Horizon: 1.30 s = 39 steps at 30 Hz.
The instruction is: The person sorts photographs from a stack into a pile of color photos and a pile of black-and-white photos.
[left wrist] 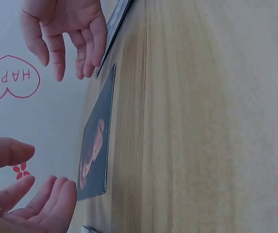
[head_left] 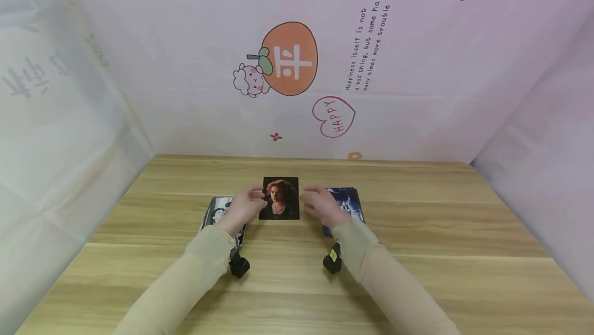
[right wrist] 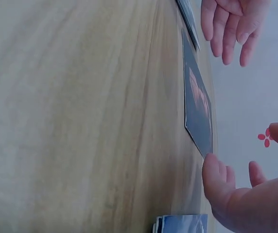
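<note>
A dark photo card (head_left: 280,207) showing a figure with long reddish hair lies flat on the wooden table between the two hands. At its left edge is the left hand (head_left: 243,207), fingers slightly bent and holding nothing. The right hand (head_left: 324,206) faces it from the card's right side, its fingers relaxed too. Both wrist views show the hands just above the tabletop, palms turned toward each other across the card. Partly hidden under the left hand and wrist is a pile of black-and-white photo cards (head_left: 218,210). A blue-toned pile of cards (head_left: 349,202) lies partly behind the right hand.
Black wrist-worn devices (head_left: 239,264) hang beneath both forearms. A pale printed cloth (head_left: 408,118) rises behind the table's far edge, with similar cloth on the left and right sides. Wooden tabletop (head_left: 445,242) extends around the cards.
</note>
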Available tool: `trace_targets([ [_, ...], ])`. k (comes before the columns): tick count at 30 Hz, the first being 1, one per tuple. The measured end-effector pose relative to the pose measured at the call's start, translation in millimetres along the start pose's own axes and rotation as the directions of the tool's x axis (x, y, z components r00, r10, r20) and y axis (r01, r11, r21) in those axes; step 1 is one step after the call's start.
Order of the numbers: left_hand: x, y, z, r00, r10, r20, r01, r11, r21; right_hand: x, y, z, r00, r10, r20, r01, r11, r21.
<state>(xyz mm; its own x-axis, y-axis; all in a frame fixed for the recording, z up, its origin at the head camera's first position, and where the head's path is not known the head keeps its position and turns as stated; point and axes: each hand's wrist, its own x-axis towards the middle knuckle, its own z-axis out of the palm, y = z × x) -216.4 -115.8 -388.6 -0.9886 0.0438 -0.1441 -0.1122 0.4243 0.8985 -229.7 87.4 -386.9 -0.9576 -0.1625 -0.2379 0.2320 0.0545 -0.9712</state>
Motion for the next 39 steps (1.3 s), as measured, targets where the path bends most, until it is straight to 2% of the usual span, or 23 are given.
trace_targets([
  [4, 6.4, -1.8, 2.3, 1.0, -0.007, -0.013, 0.007, 1.0, -0.028, 3.3, -1.3, -0.9, 1.0, 0.006, 0.028, -0.006, 1.0, 0.014],
  [9, 11.0, -4.7, 3.6, 1.0, -0.018, -0.025, 0.018, 1.0, -0.007, 7.9, -0.9, 0.2, 0.999, 0.02, 0.048, -0.021, 1.0, 0.014],
  [17, 12.3, -6.1, 1.6, 0.999, -0.019, -0.041, 0.019, 1.0, 0.005, 14.5, 2.0, 1.9, 0.997, 0.07, 0.038, -0.074, 0.992, 0.099],
  [27, 11.5, -8.4, 0.1, 0.999, -0.033, -0.041, 0.031, 0.999, -0.04, 17.0, 4.7, 5.0, 0.996, 0.087, 0.026, -0.089, 0.989, 0.118],
  [33, 11.3, -11.8, 0.5, 0.998, -0.041, -0.055, 0.036, 0.996, -0.085, 17.8, 8.1, 7.4, 0.996, 0.092, -0.004, -0.091, 0.991, 0.102],
  [39, 12.9, -13.7, -0.6, 0.998, -0.042, -0.049, 0.036, 0.992, -0.121, 16.7, 8.5, 9.5, 0.997, 0.073, -0.018, -0.073, 0.997, 0.025],
])
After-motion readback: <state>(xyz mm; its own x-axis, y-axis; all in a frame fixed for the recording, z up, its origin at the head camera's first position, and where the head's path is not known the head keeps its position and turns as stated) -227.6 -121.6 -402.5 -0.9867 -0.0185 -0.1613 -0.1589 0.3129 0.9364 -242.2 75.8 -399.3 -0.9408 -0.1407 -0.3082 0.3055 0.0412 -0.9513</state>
